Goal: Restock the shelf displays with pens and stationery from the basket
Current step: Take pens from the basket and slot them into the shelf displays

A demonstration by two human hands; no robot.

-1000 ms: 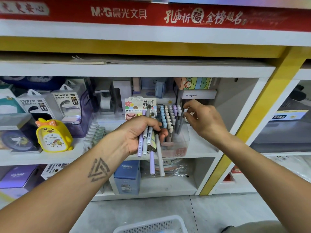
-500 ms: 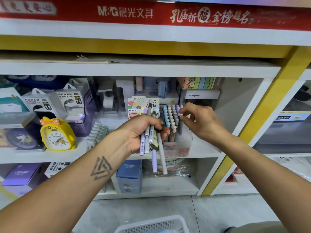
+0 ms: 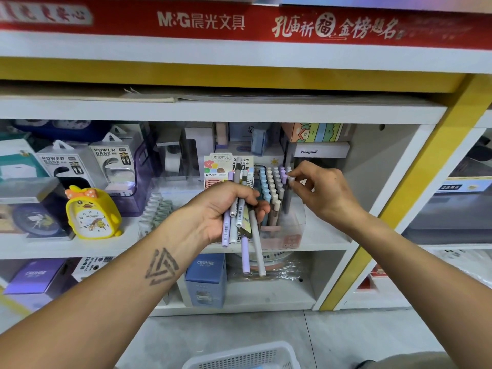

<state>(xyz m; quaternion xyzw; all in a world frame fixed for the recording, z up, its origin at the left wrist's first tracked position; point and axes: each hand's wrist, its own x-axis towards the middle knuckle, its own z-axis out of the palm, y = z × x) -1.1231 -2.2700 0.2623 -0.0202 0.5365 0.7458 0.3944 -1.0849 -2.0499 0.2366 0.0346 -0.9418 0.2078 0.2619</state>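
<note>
At the shelf's front edge, right of middle: a clear display tub (image 3: 282,222) stands packed with upright pens (image 3: 271,187) in rows of blue, cream and lilac caps; too many and too tightly set to count surely, seemingly well over twenty
Right hand: the right hand (image 3: 323,193) reaches to the tub's far right corner, thumb and forefinger pinching the white cap of one pen (image 3: 291,179), the other fingers curled loosely behind; I judge it is seating that pen in the last row
Left hand: the left hand (image 3: 226,209) hovers just in front of the tub, fingers wrapped round a bundle of spare pens (image 3: 241,222) held roughly upright, likely so the other hand can draw them one at a time
Bundle count: about six pens, lilac, grey and white; two hang lower than the rest, past the shelf edge
Header card: one printed card (image 3: 221,166) rises at the tub's back left, half hidden by the bundle
Basket: one white basket (image 3: 239,358) sits on the floor below, only its rim showing; contents cannot be told
Left part of the shelf: one yellow duck clock (image 3: 91,214) near the front edge, two power bank boxes (image 3: 87,166) behind it
Lower shelf: one blue box (image 3: 206,278) under the tub
</note>
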